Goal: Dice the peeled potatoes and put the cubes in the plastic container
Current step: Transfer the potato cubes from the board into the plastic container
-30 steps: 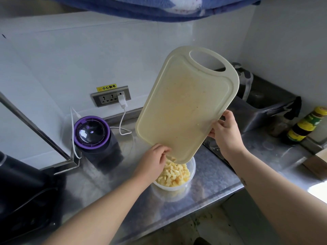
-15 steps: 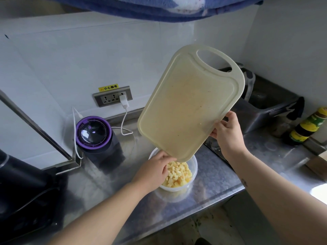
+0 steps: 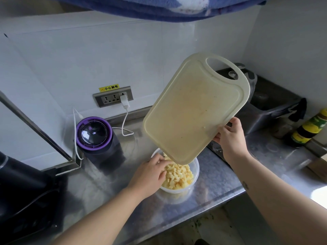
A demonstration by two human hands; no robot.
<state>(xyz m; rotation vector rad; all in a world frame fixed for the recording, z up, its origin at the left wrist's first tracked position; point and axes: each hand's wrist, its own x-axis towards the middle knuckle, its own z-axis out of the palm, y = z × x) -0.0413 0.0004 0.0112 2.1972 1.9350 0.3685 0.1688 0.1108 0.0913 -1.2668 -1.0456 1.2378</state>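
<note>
Potato cubes (image 3: 178,175) below tilted board (image 3: 194,110) (sticker (image 3: 108,88): 小心触电).

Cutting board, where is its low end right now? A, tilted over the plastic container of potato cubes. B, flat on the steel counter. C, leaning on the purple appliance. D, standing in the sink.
A: the right hand grips the cutting board at a tilt, its low end over the plastic container that holds the potato cubes.
</note>
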